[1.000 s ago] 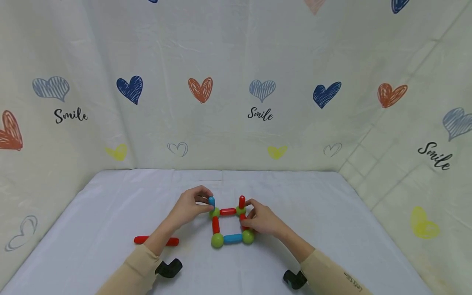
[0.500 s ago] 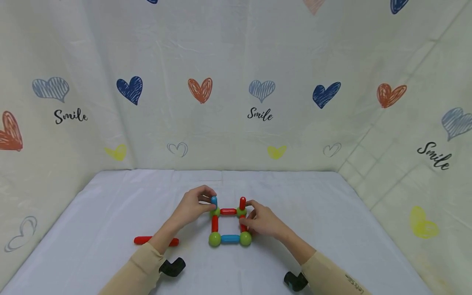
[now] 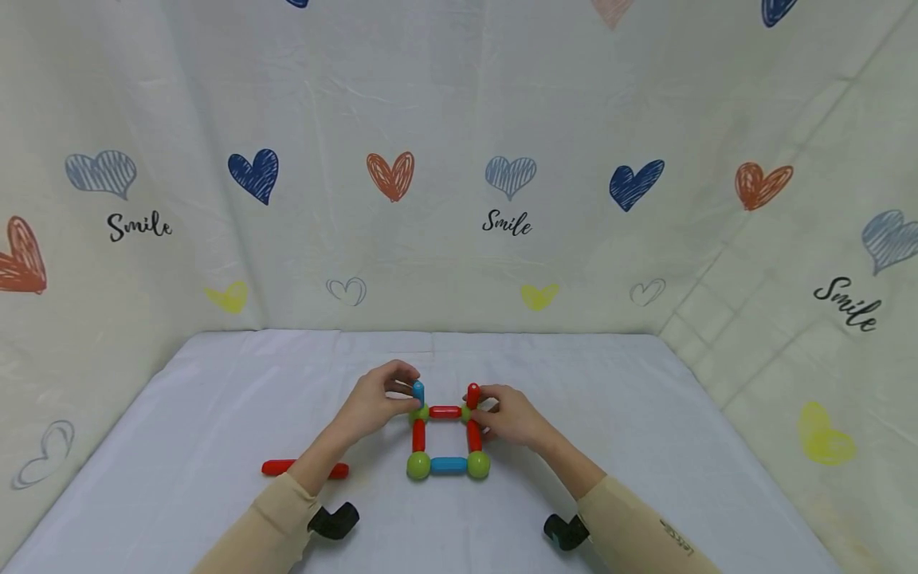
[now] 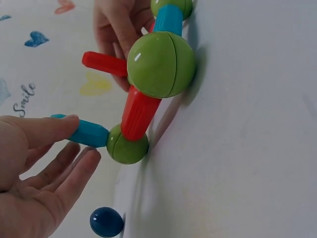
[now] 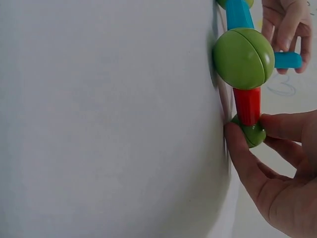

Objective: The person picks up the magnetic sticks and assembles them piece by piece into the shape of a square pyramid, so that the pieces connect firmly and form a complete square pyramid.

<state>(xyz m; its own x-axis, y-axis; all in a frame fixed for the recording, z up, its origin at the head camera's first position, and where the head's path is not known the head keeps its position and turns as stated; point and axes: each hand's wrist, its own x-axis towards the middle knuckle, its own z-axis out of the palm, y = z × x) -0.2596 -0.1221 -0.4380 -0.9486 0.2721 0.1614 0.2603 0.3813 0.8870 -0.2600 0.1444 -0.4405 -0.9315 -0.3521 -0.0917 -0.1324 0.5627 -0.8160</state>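
Observation:
A square of rods and green balls lies on the white cloth, with a blue rod point(image 3: 449, 466) on its near side and red rods on the others. Upright from the far-left ball point(image 4: 128, 145) stands a short blue rod point(image 3: 418, 391); my left hand point(image 3: 374, 402) pinches it between thumb and fingers. An upright red rod point(image 3: 473, 395) rises from the far-right corner. There my right hand point(image 3: 512, 414) grips the green ball point(image 5: 254, 135), thumb and fingers on opposite sides. The near corners are a left green ball point(image 3: 419, 465) and a right green ball point(image 3: 478, 465).
A loose red rod point(image 3: 278, 468) lies to the left, partly under the left forearm in the head view. In the left wrist view a dark blue ball point(image 4: 106, 222) sits beyond the left hand. A patterned curtain point(image 3: 445, 239) hangs behind the table.
The square has shifted slightly left at its near side and now sits straighter. My right hand has moved from the right-side red rod up to the far-right ball. The left hand keeps its pinch.

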